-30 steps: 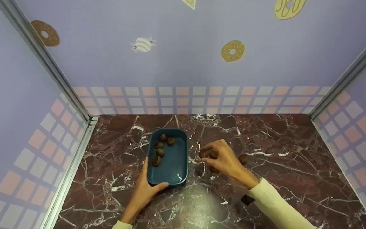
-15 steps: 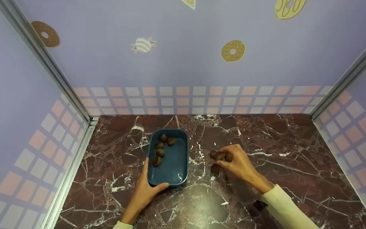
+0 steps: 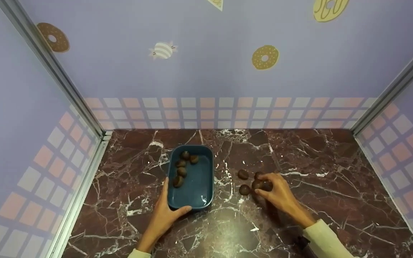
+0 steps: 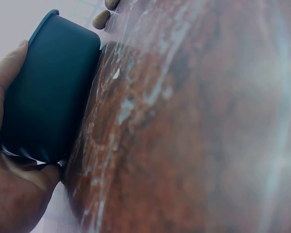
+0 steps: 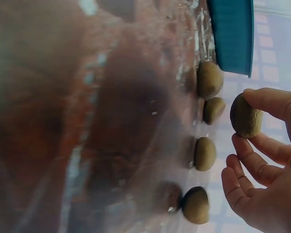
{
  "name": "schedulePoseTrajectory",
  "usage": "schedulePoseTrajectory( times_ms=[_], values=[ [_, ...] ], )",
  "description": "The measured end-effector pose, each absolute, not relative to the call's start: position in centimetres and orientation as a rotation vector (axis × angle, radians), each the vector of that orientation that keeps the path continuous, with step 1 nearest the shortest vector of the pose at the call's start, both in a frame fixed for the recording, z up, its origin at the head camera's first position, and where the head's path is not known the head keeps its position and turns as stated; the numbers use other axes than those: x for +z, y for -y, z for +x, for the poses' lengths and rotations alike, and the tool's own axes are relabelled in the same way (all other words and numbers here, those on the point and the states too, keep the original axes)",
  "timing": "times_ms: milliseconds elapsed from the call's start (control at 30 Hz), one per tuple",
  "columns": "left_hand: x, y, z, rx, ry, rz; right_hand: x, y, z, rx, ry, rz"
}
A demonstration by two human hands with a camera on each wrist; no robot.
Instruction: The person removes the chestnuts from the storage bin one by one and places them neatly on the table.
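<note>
A teal rectangular dish (image 3: pixel 194 193) holds several brown chestnuts (image 3: pixel 181 172) along its left side and far end. My left hand (image 3: pixel 165 213) grips the dish's near left corner, thumb along the near wall and fingers along the left wall. Right of the dish, my right hand (image 3: pixel 280 193) pinches a chestnut (image 5: pixel 246 116) between thumb and forefinger, with the other fingers loosely bent. In the right wrist view this chestnut is apart from several others on the tabletop. Two of those, a far chestnut (image 3: pixel 243 174) and a nearer chestnut (image 3: pixel 244 190), lie left of the fingertips.
The dark red marbled tabletop (image 3: pixel 335 200) has white veins and a glossy reflection near the front. Purple patterned panels (image 3: pixel 206 79) stand at the back and on both sides. Metal rails (image 3: pixel 95 125) run along the corners.
My right hand has moved to the right and slightly nearer, away from the dish, passing over the chestnuts on the table. The left hand, the dish and its contents have stayed put.
</note>
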State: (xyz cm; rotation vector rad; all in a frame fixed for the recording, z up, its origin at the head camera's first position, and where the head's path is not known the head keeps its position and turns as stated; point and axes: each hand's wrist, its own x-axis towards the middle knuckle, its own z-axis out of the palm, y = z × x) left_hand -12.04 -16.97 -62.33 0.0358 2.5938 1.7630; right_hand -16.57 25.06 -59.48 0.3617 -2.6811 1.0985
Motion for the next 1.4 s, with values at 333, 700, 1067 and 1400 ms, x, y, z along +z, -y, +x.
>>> schedulePoseTrajectory(
  times_ms=[333,700,1067,1400],
  values=[
    [-62.2,16.9,-12.0,1.756,-2.61,0.04,-61.0,-26.1,-15.3,1.141,2.714,0.29],
    [-62.1,16.9,-12.1,1.748,-2.581,0.024,-61.8,-26.6,-15.1,1.194,2.721,0.251],
    [-62.3,16.9,-12.0,1.754,-2.582,0.007,-59.6,-26.2,-15.8,1.135,2.656,0.371],
    [-62.2,16.9,-12.0,1.742,-2.588,0.013,-57.2,-23.3,-17.5,1.142,2.64,0.552]
  ],
)
